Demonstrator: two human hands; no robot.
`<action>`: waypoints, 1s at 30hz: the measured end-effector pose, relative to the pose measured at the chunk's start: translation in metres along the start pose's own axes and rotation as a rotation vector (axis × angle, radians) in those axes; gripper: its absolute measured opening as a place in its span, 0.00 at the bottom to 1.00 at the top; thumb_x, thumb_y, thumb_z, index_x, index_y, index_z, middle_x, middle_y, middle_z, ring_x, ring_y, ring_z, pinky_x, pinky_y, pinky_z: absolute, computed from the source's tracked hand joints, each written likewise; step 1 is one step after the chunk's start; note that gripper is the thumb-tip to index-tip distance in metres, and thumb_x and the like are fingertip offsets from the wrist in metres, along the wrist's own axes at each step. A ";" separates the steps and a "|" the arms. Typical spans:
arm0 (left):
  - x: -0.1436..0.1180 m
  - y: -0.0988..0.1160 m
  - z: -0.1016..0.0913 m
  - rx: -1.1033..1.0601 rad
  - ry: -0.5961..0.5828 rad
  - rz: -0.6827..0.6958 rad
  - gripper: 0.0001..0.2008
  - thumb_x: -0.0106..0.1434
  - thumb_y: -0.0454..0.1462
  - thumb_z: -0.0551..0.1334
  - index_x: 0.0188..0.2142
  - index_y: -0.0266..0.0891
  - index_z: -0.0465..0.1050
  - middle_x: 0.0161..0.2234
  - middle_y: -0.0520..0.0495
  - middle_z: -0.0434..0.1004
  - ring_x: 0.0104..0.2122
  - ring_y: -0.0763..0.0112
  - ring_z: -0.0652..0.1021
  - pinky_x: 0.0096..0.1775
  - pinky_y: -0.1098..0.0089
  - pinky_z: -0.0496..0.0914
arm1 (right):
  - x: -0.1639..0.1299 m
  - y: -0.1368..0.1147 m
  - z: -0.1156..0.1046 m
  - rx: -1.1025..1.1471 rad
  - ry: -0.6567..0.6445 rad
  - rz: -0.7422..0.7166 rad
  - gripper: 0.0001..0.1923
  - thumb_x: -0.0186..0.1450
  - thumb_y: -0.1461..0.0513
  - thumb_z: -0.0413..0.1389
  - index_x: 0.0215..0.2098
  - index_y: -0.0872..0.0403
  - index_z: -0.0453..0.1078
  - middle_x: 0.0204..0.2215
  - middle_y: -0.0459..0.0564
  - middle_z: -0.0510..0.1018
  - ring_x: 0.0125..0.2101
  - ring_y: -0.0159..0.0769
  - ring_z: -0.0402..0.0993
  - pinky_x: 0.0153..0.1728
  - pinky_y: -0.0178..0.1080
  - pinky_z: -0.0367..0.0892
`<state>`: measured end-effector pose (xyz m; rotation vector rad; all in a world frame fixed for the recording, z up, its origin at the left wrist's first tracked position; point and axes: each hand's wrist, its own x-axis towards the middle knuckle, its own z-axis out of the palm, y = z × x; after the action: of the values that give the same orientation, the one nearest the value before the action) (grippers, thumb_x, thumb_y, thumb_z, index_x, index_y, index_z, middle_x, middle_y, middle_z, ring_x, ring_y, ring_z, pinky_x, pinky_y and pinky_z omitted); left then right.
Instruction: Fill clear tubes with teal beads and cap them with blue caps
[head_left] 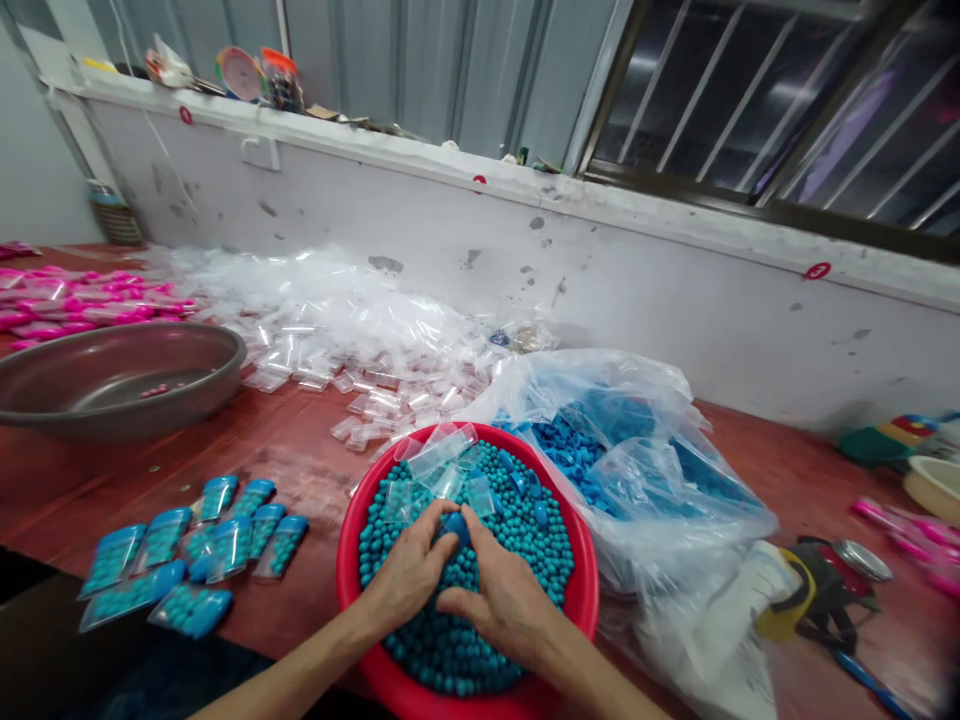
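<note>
Over a red basin (346,545) filled with turquoise beads (540,560), my two hands meet at a small blue cap (457,528). My left hand (405,572) pinches the cap from the left with its fingers curled. From the other side, my right hand (506,595) has its fingertips against it. Whether a clear container sits under the cap is hidden by the fingers. Just beyond the hands, several clear flat containers (442,452) lie on the beads. Loose blue caps (541,514) rest among the beads at the right.
Filled blue-capped packets (161,538) lie left of the basin. A clear plastic bag (675,480) of blue caps (570,450) is at the right. Clear containers (390,390) are heaped behind. A grey basin (120,415) and pink packets (82,300) are far left; a tape dispenser (817,590) lies right.
</note>
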<state>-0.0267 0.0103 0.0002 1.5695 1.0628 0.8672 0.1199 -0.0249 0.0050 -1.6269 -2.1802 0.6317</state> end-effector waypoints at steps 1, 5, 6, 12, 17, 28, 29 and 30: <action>-0.002 0.001 -0.010 0.041 0.038 -0.007 0.13 0.57 0.38 0.54 0.43 0.41 0.65 0.32 0.52 0.71 0.32 0.68 0.71 0.38 0.70 0.64 | 0.002 0.005 -0.007 0.001 0.007 0.014 0.37 0.58 0.55 0.54 0.60 0.57 0.43 0.47 0.58 0.69 0.44 0.46 0.69 0.41 0.42 0.65; -0.012 -0.004 -0.072 0.235 0.290 0.005 0.19 0.58 0.43 0.52 0.48 0.43 0.61 0.40 0.48 0.71 0.39 0.63 0.72 0.41 0.67 0.65 | 0.025 0.019 -0.028 -0.192 0.096 0.169 0.29 0.61 0.56 0.51 0.57 0.59 0.51 0.44 0.59 0.71 0.45 0.46 0.68 0.43 0.43 0.63; -0.012 -0.007 -0.090 0.315 0.369 0.012 0.20 0.57 0.44 0.52 0.48 0.42 0.61 0.43 0.47 0.70 0.43 0.61 0.71 0.44 0.65 0.64 | 0.032 0.020 -0.029 -0.266 0.105 0.189 0.29 0.61 0.56 0.51 0.57 0.60 0.52 0.44 0.60 0.71 0.44 0.47 0.69 0.42 0.43 0.64; -0.014 -0.017 -0.129 0.898 0.702 0.008 0.23 0.59 0.42 0.48 0.51 0.32 0.59 0.47 0.34 0.66 0.49 0.49 0.67 0.47 0.53 0.61 | 0.065 0.015 -0.014 -0.522 0.022 0.162 0.21 0.60 0.60 0.53 0.50 0.58 0.59 0.40 0.58 0.73 0.36 0.43 0.73 0.32 0.39 0.67; -0.018 -0.001 -0.061 0.788 0.324 0.268 0.14 0.61 0.39 0.47 0.40 0.41 0.69 0.37 0.46 0.75 0.38 0.65 0.74 0.42 0.67 0.66 | 0.047 0.016 -0.031 -0.558 -0.015 0.112 0.21 0.60 0.63 0.50 0.51 0.61 0.57 0.40 0.59 0.74 0.39 0.44 0.72 0.36 0.38 0.66; 0.021 -0.030 -0.005 0.687 -0.263 0.116 0.15 0.57 0.32 0.48 0.39 0.39 0.70 0.33 0.44 0.73 0.35 0.64 0.73 0.38 0.67 0.64 | 0.011 0.034 -0.012 -0.174 -0.445 0.137 0.12 0.44 0.63 0.62 0.26 0.57 0.67 0.29 0.55 0.76 0.36 0.49 0.72 0.34 0.42 0.65; 0.023 -0.032 -0.006 0.637 -0.250 0.113 0.15 0.57 0.31 0.48 0.40 0.39 0.70 0.34 0.45 0.74 0.36 0.64 0.73 0.39 0.67 0.64 | 0.018 0.036 -0.005 -0.102 -0.446 0.145 0.12 0.44 0.63 0.62 0.26 0.57 0.66 0.27 0.51 0.75 0.34 0.47 0.72 0.33 0.41 0.65; 0.025 -0.032 -0.007 0.602 -0.237 0.108 0.16 0.56 0.31 0.48 0.41 0.39 0.69 0.35 0.45 0.74 0.37 0.64 0.73 0.40 0.67 0.64 | 0.025 0.038 0.001 -0.027 -0.452 0.158 0.11 0.46 0.63 0.61 0.26 0.56 0.65 0.25 0.48 0.74 0.31 0.42 0.72 0.31 0.39 0.66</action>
<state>-0.0310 0.0391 -0.0290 2.1840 1.1312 0.4235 0.1434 0.0078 -0.0164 -1.8242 -2.3795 1.1139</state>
